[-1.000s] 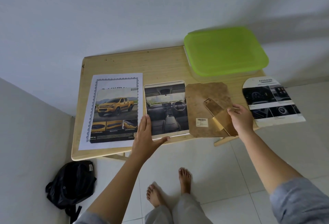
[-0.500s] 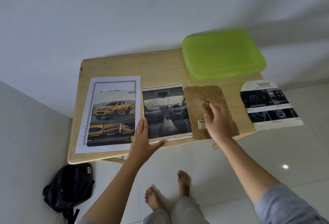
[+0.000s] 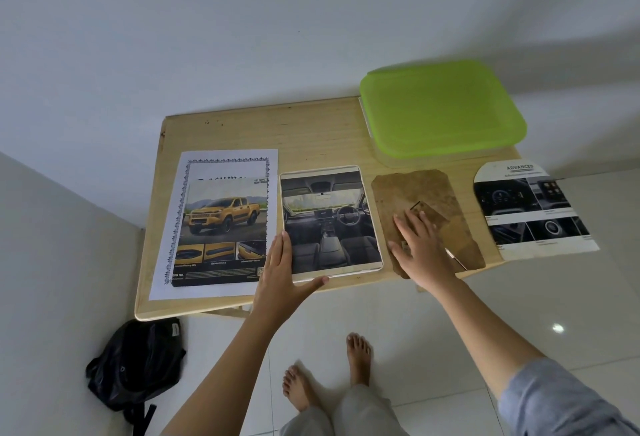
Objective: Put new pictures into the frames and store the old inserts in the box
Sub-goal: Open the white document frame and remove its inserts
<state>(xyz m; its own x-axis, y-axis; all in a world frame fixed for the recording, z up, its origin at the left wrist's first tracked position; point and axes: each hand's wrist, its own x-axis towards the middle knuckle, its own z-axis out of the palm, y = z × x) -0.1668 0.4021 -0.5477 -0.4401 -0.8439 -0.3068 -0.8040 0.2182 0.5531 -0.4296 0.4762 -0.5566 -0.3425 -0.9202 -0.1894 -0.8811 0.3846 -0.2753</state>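
My left hand (image 3: pixel 278 274) braces the centre frame (image 3: pixel 346 267) — fingers straight — so my right hand (image 3: pixel 422 252) (fingers splayed flat) can pin the backing board (image 3: pixel 415 190).

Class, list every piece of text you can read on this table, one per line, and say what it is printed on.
"ADVANCED": top of the arched brochure sheet.
"TOYOT", end unclear: top right corner of the yellow truck picture.
Half-covered heading on the bordered white sheet: unreadable.
Fine print on those first two, and the label on the brown backing board: too small.
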